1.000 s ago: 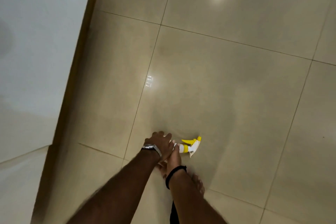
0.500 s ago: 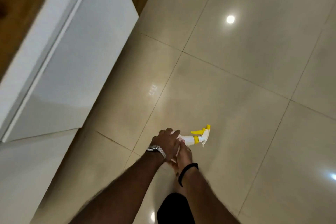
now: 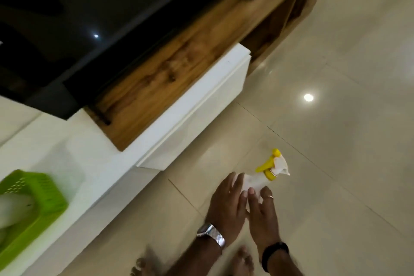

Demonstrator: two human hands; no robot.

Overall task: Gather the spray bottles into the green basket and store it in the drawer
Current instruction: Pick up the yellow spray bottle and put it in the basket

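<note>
Stretching along the left of the tiled floor [image 3: 336, 186], a long white cabinet [image 3: 183, 123] with a wood-grain top carries the green basket [image 3: 38, 195] near its front edge at the far left, a pale bottle lying blurred inside. Over the floor near the bottom centre, the left hand [image 3: 226, 204] and right hand [image 3: 262, 210] together grasp 1 white spray bottle [image 3: 259, 180], its yellow trigger head pointing away, well apart from the basket. A silver watch [image 3: 211, 234] bands the left wrist and a black band [image 3: 274, 252] the right.

White spray bottle [image 3: 257, 182] with yellow trigger, held tilted above the floor, green basket [image 3: 44, 195] at left, holding a white bottle [image 3: 13, 208]
</note>
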